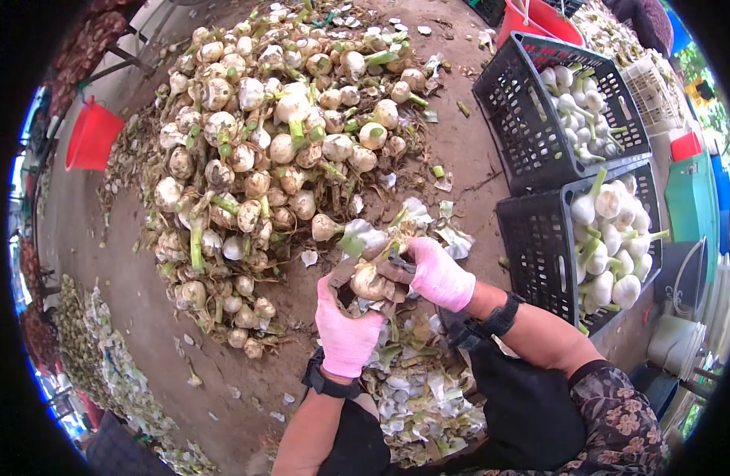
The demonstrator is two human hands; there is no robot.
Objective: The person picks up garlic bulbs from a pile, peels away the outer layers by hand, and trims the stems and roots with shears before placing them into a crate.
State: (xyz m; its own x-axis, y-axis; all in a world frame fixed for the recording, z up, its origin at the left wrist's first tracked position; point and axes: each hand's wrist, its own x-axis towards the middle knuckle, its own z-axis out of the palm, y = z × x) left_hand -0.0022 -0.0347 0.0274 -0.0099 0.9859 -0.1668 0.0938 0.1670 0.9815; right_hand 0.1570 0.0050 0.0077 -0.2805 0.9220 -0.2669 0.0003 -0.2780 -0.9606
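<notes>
Pink knit cloth gloves cover the left hand (345, 333) and right hand (438, 274) around a garlic bulb (369, 282) in papery, soil-dulled skin; peeled bulbs (611, 202), smooth and pale, fill matt black plastic crates (531, 238) on a rough, dusty earthen floor (468, 159).

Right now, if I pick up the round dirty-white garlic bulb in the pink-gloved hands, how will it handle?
The round dirty-white garlic bulb looks compact, so probably firm. Its papery skin is loose, likely to flake. Being round, it may roll.
</notes>
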